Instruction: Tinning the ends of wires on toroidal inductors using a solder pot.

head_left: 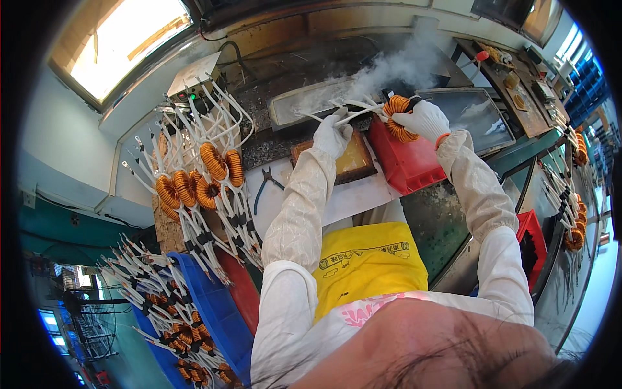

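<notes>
My right hand [424, 121], in a white glove, is closed round a copper-wound ring coil [396, 118] above a red bin [408, 162]. The coil's white sleeved leads [353, 115] stretch leftward to my left hand [332, 135], also gloved, whose fingers are closed on them. The lead ends hang over the near edge of a long metal trough [280, 109], from which smoke rises. Whether the tips touch its contents, I cannot tell. Just below my left hand sits a shallow dark-framed pan holding an amber block [355, 159].
Cutting pliers [262, 189] lie on the white board left of my left forearm. Bundles of coils [210, 162] with white leads are heaped at the left, and more fill a blue crate [223, 311]. A grey tray [479, 117] stands at right; a control box [194, 81] shows a green light.
</notes>
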The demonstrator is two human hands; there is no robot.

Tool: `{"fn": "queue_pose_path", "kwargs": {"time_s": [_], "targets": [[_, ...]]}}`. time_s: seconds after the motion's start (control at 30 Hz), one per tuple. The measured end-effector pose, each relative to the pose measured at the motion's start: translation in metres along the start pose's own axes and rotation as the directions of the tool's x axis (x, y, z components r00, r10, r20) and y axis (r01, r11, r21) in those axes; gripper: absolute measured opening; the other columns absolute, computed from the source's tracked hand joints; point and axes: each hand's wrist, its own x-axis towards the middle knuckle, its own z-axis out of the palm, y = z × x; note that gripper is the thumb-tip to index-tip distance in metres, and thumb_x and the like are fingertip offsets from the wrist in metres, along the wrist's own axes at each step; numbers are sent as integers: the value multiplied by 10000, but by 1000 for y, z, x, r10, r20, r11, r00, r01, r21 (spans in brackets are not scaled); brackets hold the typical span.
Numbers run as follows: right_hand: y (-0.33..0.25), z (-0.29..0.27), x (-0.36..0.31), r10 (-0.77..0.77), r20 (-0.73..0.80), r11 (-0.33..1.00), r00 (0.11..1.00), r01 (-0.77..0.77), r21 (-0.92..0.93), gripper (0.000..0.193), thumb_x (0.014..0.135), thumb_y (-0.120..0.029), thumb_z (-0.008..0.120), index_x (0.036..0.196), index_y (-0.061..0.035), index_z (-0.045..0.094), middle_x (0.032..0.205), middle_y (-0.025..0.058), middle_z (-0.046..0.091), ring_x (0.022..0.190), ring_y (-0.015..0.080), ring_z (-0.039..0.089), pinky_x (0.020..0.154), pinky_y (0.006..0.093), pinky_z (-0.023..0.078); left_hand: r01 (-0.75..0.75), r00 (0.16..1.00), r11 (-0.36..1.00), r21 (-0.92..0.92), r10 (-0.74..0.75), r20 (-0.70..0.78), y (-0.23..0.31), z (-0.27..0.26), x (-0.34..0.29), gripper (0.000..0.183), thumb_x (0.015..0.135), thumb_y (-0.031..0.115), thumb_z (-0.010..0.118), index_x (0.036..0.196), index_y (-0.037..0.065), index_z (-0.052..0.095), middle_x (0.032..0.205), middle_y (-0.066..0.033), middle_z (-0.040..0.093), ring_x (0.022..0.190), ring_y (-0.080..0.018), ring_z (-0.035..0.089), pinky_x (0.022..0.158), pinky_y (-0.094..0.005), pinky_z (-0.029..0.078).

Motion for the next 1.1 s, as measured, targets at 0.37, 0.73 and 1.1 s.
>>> {"fn": "queue_pose_path", "kwargs": {"time_s": [0.37,0.73,1.1], "targets": [[17,4,-11,2,-41,995,999,2,96,641,749,-548,673,1137,-38,655,1035,216,704,986,367,681,852,420,539,19,999,998,67,-21,31,-5,4,-5,297,983,156,458,1184,20,629,968,-98,642,596,-164,567,518,-243,538],[49,20,-31,59,-132,987,989,-38,158,640,741,-550,685,1147,-55,654,981,221,707,959,375,683,842,430,541,29,993,993,111,-41,107,-21,21,-24,304,990,128,428,1218,30,605,995,-94,642,618,-140,567,539,-241,541],[64,27,-58,86,-204,976,975,-41,215,669,770,-574,672,1205,-68,631,994,230,705,950,389,681,829,438,543,27,987,988,152,-51,155,-31,29,-41,296,992,129,430,1206,49,619,981,-69,658,609,-118,567,541,-244,539]]}}
